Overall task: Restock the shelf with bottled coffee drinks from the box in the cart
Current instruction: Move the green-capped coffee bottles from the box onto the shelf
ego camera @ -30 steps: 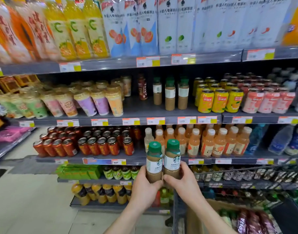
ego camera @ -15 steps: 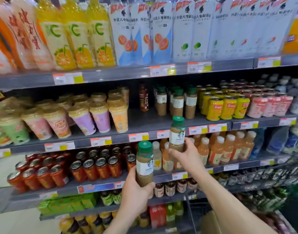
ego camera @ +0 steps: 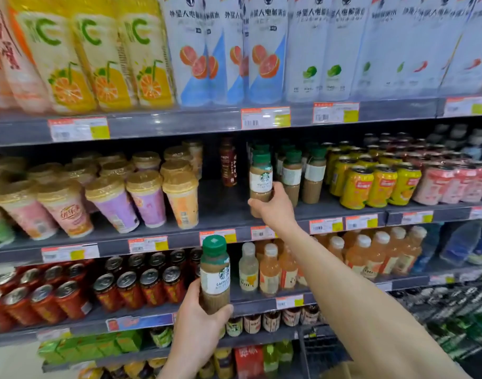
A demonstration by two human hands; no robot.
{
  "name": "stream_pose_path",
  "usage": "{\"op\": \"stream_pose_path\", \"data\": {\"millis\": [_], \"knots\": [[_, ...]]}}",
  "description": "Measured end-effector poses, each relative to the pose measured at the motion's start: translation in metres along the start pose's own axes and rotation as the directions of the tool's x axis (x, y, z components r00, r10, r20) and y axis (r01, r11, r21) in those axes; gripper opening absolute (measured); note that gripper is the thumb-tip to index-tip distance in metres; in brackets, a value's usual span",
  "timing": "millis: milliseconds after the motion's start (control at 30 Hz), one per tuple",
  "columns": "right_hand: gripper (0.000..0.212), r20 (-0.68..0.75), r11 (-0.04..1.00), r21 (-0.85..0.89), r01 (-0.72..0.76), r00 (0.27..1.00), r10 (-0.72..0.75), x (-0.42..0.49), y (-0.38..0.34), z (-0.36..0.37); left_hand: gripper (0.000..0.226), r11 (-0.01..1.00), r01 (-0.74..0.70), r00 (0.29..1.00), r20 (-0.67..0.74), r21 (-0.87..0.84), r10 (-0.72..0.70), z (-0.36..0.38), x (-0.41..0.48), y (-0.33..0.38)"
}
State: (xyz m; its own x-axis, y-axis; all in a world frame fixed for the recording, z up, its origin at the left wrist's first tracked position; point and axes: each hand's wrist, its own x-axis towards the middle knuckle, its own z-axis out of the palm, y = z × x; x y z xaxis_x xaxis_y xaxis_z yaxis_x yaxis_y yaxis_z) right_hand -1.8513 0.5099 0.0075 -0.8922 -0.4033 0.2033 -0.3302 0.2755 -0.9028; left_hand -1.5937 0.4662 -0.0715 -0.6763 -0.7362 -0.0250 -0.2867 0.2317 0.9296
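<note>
your right hand (ego camera: pixel 275 207) grips coffee bottle (ego camera: pixel 260 177) low, at shelf (ego camera: pixel 220 212) front beside matching row (ego camera: pixel 302 173). left hand (ego camera: pixel 199 326) clamps second bottle (ego camera: pixel 215 274), waiting lower. next: seat first, then lift second.

Our right hand (ego camera: pixel 275 207) holds a coffee bottle (ego camera: pixel 260 177), seemingly on the middle shelf (ego camera: pixel 220 214), just left of the shelved coffee bottles (ego camera: pixel 292 175); cups (ego camera: pixel 149 198) stand further left, cans (ego camera: pixel 356 187) right. Below, nearer us, our left hand (ego camera: pixel 199 333) holds a second bottle (ego camera: pixel 215 274).

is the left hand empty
No, the left hand grips a green-capped coffee bottle round its lower half.
</note>
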Motion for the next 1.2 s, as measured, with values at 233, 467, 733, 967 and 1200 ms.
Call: {"op": "stream_pose_path", "data": {"millis": [233, 467, 733, 967, 1200], "knots": [[0.052, -0.03, 0.991, -0.063, -0.119, 0.993, 0.117, 0.045, 0.017, 0.017, 0.07, 0.997, 0.08, 0.997, -0.003, -0.011, -0.08, 0.017, 0.013, 0.006], [0.048, -0.097, 0.974, -0.194, -0.12, 0.99, 0.102, 0.052, 0.023, 0.028, 0.075, 0.991, 0.132, 0.991, -0.006, -0.015, -0.132, 0.031, 0.02, 0.008], [0.054, -0.075, 0.966, -0.189, -0.173, 0.984, 0.162, 0.07, 0.017, 0.033, 0.069, 0.986, 0.164, 0.986, -0.02, 0.025, -0.163, 0.041, 0.019, 0.009], [0.059, -0.066, 0.964, -0.174, -0.201, 0.979, 0.193, 0.074, 0.016, 0.034, 0.069, 0.984, 0.172, 0.984, -0.046, 0.039, -0.17, 0.037, 0.02, 0.005], [0.057, -0.037, 0.964, -0.145, -0.224, 0.975, 0.22, 0.075, 0.012, 0.03, 0.072, 0.987, 0.157, 0.987, -0.051, 0.042, -0.154, 0.039, 0.018, 0.007]]}}
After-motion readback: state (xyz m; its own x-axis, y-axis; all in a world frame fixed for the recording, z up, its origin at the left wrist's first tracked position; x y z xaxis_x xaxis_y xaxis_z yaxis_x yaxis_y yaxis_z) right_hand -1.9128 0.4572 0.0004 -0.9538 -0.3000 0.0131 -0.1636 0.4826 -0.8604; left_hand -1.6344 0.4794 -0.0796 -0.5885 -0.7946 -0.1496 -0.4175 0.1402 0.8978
